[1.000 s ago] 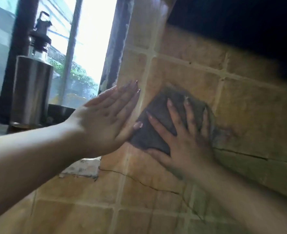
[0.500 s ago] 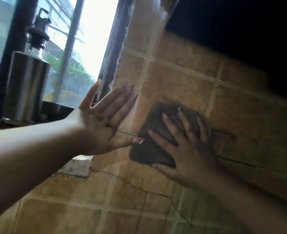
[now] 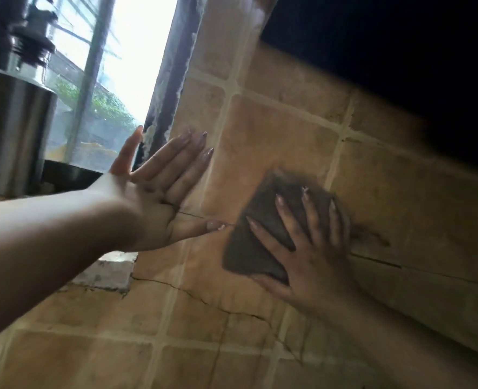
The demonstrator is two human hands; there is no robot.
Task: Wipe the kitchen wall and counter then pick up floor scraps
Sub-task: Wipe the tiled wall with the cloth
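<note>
- While the right hand (image 3: 313, 248) presses a dark cloth (image 3: 260, 242) flat on the tiled wall (image 3: 274, 141) at centre-right of the frame, its fingers are spread straight over it, not curled round it.
- Left hand (image 3: 159, 197), centre-left, lies palm-flat on the wall just beside the cloth, fingers straight, holding nothing.
- Cloth looks soft, light and floppy, so I'd guess it bunches or slips unless you keep palm pressure on its middle.
- Cracks run through the tiles, so go easy there.
- Upper left, further back: a steel bottle (image 3: 13, 130) by the window (image 3: 125, 66).
</note>
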